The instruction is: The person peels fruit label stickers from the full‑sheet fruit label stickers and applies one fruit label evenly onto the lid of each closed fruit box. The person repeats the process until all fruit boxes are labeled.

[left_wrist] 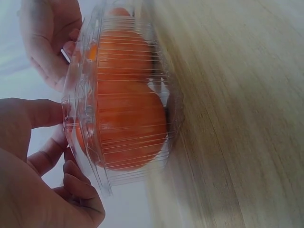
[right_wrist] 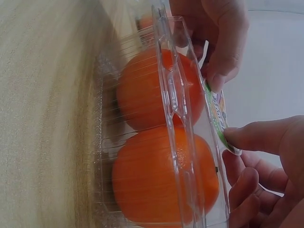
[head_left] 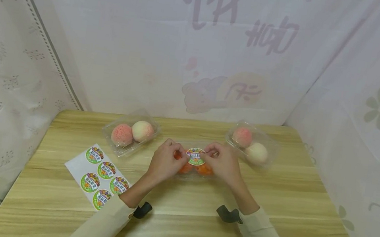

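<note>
A round, colourful fruit label sticker (head_left: 195, 156) lies over the lid of a clear plastic clamshell box (head_left: 187, 177) holding smooth, round orange fruits (right_wrist: 161, 175). My left hand (head_left: 167, 162) pinches the sticker's left edge between thumb and fingers. On the opposite edge, my right hand (head_left: 225, 164) pinches it the same way. Seen in the right wrist view, the sticker (right_wrist: 219, 116) stands on edge along the lid, both thumbs on its printed face. Whether it touches the lid all over cannot be told. In the left wrist view the box hides the sticker's face.
A sheet of similar round stickers (head_left: 77, 164) lies on the wooden table (head_left: 175, 228), left of my left forearm. Two more clear boxes with pink and cream round fruits stand behind: the left box (head_left: 124, 152) and the right box (head_left: 268, 151). Printed cloth (head_left: 131, 46) surrounds the table.
</note>
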Motion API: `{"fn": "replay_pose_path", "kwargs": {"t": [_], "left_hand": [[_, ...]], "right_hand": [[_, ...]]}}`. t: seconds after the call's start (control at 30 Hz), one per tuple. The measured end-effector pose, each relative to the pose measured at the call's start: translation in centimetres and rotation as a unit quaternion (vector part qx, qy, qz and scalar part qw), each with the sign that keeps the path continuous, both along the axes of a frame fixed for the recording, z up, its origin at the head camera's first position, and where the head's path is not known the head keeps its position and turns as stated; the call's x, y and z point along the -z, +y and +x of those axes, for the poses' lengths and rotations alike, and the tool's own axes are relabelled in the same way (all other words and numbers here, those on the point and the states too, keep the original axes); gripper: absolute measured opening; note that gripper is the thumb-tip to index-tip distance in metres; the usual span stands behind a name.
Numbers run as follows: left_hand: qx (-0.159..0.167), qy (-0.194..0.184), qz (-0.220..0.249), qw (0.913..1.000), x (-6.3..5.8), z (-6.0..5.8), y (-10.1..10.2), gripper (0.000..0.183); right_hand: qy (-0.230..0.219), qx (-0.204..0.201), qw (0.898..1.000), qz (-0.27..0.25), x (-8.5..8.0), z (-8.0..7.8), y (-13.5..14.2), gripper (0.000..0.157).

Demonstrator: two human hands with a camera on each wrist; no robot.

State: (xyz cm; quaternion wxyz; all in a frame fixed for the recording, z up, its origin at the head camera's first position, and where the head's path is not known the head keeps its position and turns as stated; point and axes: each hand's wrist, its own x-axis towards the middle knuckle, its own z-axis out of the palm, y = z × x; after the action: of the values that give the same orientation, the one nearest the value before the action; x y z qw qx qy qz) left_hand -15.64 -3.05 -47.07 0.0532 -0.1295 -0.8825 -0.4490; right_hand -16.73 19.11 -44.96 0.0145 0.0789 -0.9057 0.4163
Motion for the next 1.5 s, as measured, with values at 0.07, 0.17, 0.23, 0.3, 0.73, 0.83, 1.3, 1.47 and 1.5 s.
{"fn": "replay_pose_path", "kwargs": {"t": [0.07,0.17,0.23,0.3,0.73,0.83,1.3,1.47,1.5], "left_hand": [[-0.004,0.004,-0.005,1.0,0.03,-0.01,0.02,0.012],[-0.007,0.013,-0.013,0.9998,-0.06,0.03,0.1,0.013],[-0.009,0.018,-0.018,0.9996,-0.13,0.06,0.13,0.013],[-0.009,0.022,-0.023,0.9994,-0.17,0.06,0.13,0.014],[-0.014,0.017,-0.04,0.999,-0.29,-0.16,0.19,0.019],[-0.016,0.016,-0.039,0.999,-0.36,-0.09,0.2,0.019],[-0.017,0.005,-0.039,0.9991,-0.36,-0.12,0.14,0.017],[-0.012,0.019,-0.041,0.9989,-0.28,-0.07,0.17,0.011],[-0.009,0.023,-0.04,0.9989,-0.28,-0.05,0.19,0.009]], "right_hand": [[0.001,0.0,1.0,0.003,0.08,0.01,-0.03,0.012],[0.002,-0.001,1.0,0.006,0.17,0.0,-0.05,0.012],[0.005,-0.002,1.0,0.009,0.23,-0.01,-0.08,0.013],[0.008,-0.003,1.0,0.013,0.3,-0.03,-0.13,0.013],[0.032,-0.013,0.999,0.042,0.57,-0.21,-0.16,0.015],[0.048,-0.023,0.997,0.049,0.62,-0.31,-0.15,0.016],[0.098,-0.088,0.986,0.098,0.68,-0.46,0.01,0.009],[0.098,-0.087,0.986,0.102,0.65,-0.39,-0.03,0.008],[0.097,-0.087,0.986,0.103,0.64,-0.36,-0.05,0.008]]}}
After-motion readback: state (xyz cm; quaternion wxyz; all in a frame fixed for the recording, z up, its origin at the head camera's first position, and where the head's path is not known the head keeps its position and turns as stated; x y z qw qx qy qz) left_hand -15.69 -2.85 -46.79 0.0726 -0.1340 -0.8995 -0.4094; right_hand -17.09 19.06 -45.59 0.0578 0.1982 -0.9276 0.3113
